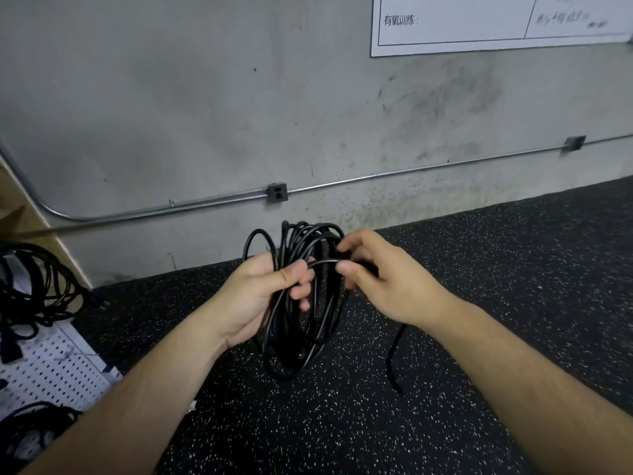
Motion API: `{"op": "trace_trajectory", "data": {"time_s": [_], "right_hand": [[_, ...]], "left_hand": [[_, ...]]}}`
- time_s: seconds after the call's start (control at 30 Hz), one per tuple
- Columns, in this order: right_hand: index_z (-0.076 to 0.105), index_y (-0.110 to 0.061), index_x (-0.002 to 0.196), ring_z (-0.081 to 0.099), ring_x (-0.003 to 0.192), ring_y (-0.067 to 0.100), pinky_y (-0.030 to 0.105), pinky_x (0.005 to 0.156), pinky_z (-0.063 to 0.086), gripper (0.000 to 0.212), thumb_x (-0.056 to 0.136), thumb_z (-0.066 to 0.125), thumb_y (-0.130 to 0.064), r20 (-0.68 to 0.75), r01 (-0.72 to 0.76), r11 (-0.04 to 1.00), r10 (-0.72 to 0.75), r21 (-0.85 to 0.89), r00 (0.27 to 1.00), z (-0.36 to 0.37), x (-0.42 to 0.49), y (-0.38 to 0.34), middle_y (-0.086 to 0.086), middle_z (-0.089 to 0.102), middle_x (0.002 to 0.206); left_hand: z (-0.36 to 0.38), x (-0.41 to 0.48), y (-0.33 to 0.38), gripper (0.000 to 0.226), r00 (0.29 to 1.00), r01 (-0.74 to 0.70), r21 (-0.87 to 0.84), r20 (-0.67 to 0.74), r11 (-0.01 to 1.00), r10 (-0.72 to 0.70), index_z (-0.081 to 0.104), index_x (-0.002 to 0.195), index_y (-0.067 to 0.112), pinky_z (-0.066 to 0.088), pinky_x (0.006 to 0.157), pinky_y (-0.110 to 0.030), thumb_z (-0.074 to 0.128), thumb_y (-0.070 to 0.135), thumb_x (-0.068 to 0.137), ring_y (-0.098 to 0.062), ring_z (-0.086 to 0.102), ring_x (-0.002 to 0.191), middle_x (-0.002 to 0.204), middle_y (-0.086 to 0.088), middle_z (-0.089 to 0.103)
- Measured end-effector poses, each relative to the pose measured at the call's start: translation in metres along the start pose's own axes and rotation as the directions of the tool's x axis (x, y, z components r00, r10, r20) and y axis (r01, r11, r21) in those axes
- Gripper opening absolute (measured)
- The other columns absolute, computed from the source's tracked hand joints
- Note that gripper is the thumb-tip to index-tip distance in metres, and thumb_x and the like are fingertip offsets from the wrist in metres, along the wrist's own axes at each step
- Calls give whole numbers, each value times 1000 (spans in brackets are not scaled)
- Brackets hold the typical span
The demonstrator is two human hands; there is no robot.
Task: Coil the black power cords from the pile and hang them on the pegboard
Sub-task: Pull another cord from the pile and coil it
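Fingers (295, 274) grip cord coil (286, 366) above speckled floor (342, 433).

The pegboard (51, 368) and the hung cords (24, 305) on it were cut off by the left edge, the poster (479, 25) ran past the top and right edges with its handwriting blurred, and the black cord (298, 323) vanished beneath the right hand (387, 282).
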State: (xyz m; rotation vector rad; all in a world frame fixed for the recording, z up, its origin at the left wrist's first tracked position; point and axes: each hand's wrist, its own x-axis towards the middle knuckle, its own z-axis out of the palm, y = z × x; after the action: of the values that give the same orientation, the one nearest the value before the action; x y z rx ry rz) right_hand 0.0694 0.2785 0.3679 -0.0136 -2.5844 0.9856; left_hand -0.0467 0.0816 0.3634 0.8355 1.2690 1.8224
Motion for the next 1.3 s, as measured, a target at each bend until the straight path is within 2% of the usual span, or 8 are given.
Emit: {"op": "trace_trajectory", "data": {"time_s": [0.1, 0.2, 0.33, 0.43, 0.6, 0.73, 0.97, 1.3], "right_hand": [[58, -30, 103, 64, 80, 7, 40, 84, 56, 12, 105, 47, -35, 69, -166, 984, 162, 59, 984, -8, -7, 29, -8, 68, 84], [63, -26, 97, 60, 68, 13, 46, 76, 56, 21, 107, 45, -31, -45, -179, 974, 187, 141, 981, -4, -6, 32, -5, 62, 73], [65, -27, 98, 50, 54, 8, 34, 56, 46, 22, 106, 46, -33, -240, -129, 976, 169, 176, 956, 5, 6, 16, -7, 56, 64], [68, -20, 100, 50, 54, 2, 20, 52, 39, 23, 106, 49, -32, -259, -114, 990, 131, 81, 957, 9, 10, 9, -8, 57, 65], [63, -20, 100, 59, 63, 2, 16, 58, 42, 19, 105, 50, -33, -304, -117, 991, 131, 66, 944, 23, 15, 1, -9, 63, 72], [51, -22, 101, 63, 65, 4, 28, 64, 52, 16, 107, 45, -36, -188, -207, 940, 263, 271, 946, 35, 11, 3, -2, 68, 80], [52, -22, 109, 67, 92, 24, 47, 87, 54, 13, 108, 41, -30, 216, -395, 905, 358, 161, 908, 54, 1, 27, 1, 72, 99], [43, -16, 96, 72, 65, 21, 48, 67, 60, 14, 102, 54, -22, 96, -333, 940, 338, -73, 936, 66, 3, 8, 7, 72, 82]], "left_hand": [[-14, 1, 11, 7, 997, -39, -115, -66, 993, 32, 63, 84, 10, 48, 65, -33, 68, 14, 86, -13, 46, 65, 82, -5, 50], [-22, -1, 14, 12, 996, -9, -21, -91, 1000, 7, 63, 90, 6, 46, 65, -34, 69, 14, 84, -16, 46, 65, 81, -7, 51], [-18, -2, 7, 31, 996, 83, 59, -43, 995, -80, 60, 110, -4, 45, 65, -37, 65, 15, 85, -21, 48, 67, 81, -9, 52], [-11, -2, 7, 32, 995, 105, -23, -2, 994, -105, 60, 110, -4, 45, 66, -38, 62, 17, 86, -21, 48, 67, 80, -9, 52], [-7, -1, 5, 31, 998, 57, -59, -31, 997, -59, 58, 110, -3, 45, 64, -35, 63, 19, 89, -16, 43, 64, 78, -4, 48], [-10, -1, 7, 25, 1000, 3, -147, -18, 989, -5, 56, 109, -1, 42, 64, -33, 62, 16, 91, -14, 40, 63, 78, -2, 44], [-14, 0, 16, 19, 993, -101, -199, -87, 975, 86, 57, 107, 3, 45, 65, -31, 57, 15, 93, -11, 39, 63, 76, 2, 44], [-19, 4, 13, 20, 957, -172, -71, -249, 982, 150, 54, 106, 3, 43, 61, -30, 57, 14, 90, -12, 40, 59, 73, 1, 46]]}}
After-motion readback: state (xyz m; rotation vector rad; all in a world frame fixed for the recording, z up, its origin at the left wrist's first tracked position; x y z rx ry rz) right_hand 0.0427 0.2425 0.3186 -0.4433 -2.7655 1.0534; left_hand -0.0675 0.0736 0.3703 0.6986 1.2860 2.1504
